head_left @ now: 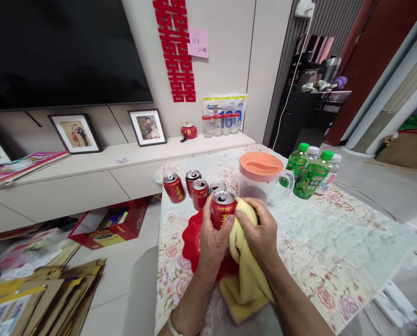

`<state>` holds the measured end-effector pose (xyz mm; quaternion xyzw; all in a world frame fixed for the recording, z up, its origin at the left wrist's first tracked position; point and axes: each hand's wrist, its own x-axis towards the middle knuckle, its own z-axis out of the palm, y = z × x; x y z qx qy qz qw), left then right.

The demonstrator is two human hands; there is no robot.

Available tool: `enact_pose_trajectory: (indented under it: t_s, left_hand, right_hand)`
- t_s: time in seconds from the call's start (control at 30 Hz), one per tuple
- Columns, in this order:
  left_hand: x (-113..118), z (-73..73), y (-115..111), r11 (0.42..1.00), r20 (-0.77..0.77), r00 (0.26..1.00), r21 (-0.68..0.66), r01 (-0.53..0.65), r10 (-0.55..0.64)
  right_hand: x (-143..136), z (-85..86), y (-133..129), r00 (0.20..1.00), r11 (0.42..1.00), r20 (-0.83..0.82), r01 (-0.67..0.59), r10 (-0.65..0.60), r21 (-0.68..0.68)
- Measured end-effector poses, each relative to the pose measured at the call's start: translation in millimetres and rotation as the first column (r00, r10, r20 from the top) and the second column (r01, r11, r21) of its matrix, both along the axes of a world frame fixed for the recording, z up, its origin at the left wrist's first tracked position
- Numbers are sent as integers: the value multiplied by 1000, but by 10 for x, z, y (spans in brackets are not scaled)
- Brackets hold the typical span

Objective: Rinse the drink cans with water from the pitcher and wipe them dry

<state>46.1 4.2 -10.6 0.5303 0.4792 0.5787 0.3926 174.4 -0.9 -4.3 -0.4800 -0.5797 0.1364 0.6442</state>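
Observation:
A red drink can [222, 208] with its top opened is held upright between my hands. My left hand [213, 238] wraps round its left side, thumb across the front. In my right hand [260, 229] a yellow cloth [245, 275] is bunched up and pressed to the can's right side; its loose end hangs down toward the table edge. Beneath my hands lies a red scalloped plate [190, 242], partly hidden by my hands and the cloth. Just beyond stand several opened cans, among them a red can [174, 187] at the left and a red can [200, 193] nearer my left hand.
A clear pitcher [257, 184] with an orange lid stands behind my right hand. Several bottles, including a green bottle [311, 177], are farther right on the flowered tablecloth [320, 247]. Left of the table, a red box [110, 224] and flattened cardboard [54, 298] lie on the floor.

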Motion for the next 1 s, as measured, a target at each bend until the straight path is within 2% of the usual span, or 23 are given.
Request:
enact_pose_trajectory:
  t_s: [0.1,0.3,0.5,0.7,0.8,1.0]
  left_hand:
    - [13,16,-9,1000,-36,999,20,15,-14]
    - [20,-8,4,999,-98,995,51,-12,17]
    - [-5,-75,22,997,-199,978,60,-45,56]
    - [3,-95,28,996,-197,980,89,-13,30]
    - [11,-101,24,996,-164,986,84,0,14]
    - [58,-109,0,993,-12,1000,117,21,-20]
  right_hand:
    - [47,-1,-11,993,996,117,-22,12,85]
    - [96,28,-18,970,980,243,-70,23,186]
    - [104,62,-47,934,968,357,-110,24,224]
    - [159,85,-73,879,959,476,-142,8,245]
    - [172,81,-69,897,959,442,-153,32,240]
    - [169,-5,5,988,978,143,-92,66,189]
